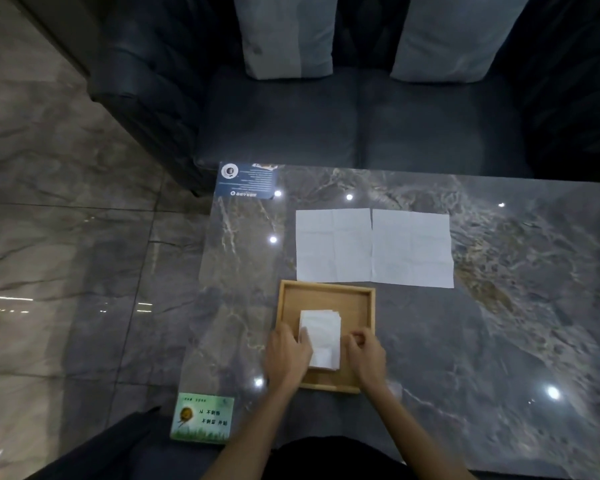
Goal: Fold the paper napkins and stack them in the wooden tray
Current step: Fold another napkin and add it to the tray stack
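A square wooden tray (357, 306) lies on the marble table near its front edge. Inside it sits a stack of folded white napkins (323, 336). My left hand (286, 356) rests on the left side of the stack, thumb on top of the paper. My right hand (366, 356) is at the stack's right edge, fingers curled, and I cannot see whether it pinches any paper. Beyond the tray, two unfolded white napkins lie flat side by side, the left napkin (333, 244) touching the right napkin (413, 247).
A green printed card (203, 422) lies at the table's front left corner, and a dark blue card (246, 180) at its far left corner. A dark sofa (357, 109) with two pale cushions stands behind the table. Glossy tiled floor lies left.
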Demonstrator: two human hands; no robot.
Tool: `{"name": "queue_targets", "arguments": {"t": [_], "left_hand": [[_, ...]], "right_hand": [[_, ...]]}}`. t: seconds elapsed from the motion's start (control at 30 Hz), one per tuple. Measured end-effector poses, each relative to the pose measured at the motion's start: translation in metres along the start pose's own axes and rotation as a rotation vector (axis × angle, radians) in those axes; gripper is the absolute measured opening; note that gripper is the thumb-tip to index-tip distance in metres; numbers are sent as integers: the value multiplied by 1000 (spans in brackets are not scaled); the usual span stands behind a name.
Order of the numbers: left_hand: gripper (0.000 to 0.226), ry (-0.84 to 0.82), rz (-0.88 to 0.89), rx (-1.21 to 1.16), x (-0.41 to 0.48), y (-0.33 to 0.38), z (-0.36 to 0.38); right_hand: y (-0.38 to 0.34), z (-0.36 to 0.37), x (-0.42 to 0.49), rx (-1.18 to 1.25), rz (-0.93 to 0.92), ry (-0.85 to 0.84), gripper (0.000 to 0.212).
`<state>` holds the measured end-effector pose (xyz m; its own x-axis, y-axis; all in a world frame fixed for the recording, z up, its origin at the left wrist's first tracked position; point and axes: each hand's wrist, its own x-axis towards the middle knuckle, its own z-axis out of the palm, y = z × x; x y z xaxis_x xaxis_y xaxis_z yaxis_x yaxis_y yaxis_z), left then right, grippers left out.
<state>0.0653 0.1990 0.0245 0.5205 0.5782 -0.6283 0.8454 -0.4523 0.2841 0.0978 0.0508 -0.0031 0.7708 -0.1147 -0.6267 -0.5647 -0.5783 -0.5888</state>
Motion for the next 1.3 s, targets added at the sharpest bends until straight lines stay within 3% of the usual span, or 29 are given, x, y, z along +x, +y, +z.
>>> {"name": "queue_targets", "arguments": {"t": [0.1,0.33,0.5,0.7,0.77,0.83,0.93,1.0,1.1,1.2,1.3], "left_hand": [[31,122,37,31,-1,10,-10],[19,140,131,106,2,47,-11],[30,154,183,50,-3,70,4],[36,129,269,-44,-15,108,12],[27,6,201,-164,-15,128,22],[25,-240,131,-239,-13,150,38],[51,-597,59,-398,-16,180,65],[59,-750,-3,-539,-26,194,77],[56,-813,-79,-758,-38,205,81],[68,-803,-126,-906,-44,206,70],[76,-766,-72,-901,-44,194,48]], "right_hand": [[-6,-34,33,29,16,166,12],[-30,-129,167,7,177,458,20],[-42,-148,221,8,338,403,47],[-25,-156,217,88,371,390,26],[-14,-165,207,264,416,375,27],[-7,-172,185,503,426,337,21],[-2,-172,131,782,393,248,37],[2,-166,93,837,388,197,31],[11,-159,49,805,359,196,14],[10,-155,13,744,237,213,16],[5,-155,-9,610,108,75,18]]}}
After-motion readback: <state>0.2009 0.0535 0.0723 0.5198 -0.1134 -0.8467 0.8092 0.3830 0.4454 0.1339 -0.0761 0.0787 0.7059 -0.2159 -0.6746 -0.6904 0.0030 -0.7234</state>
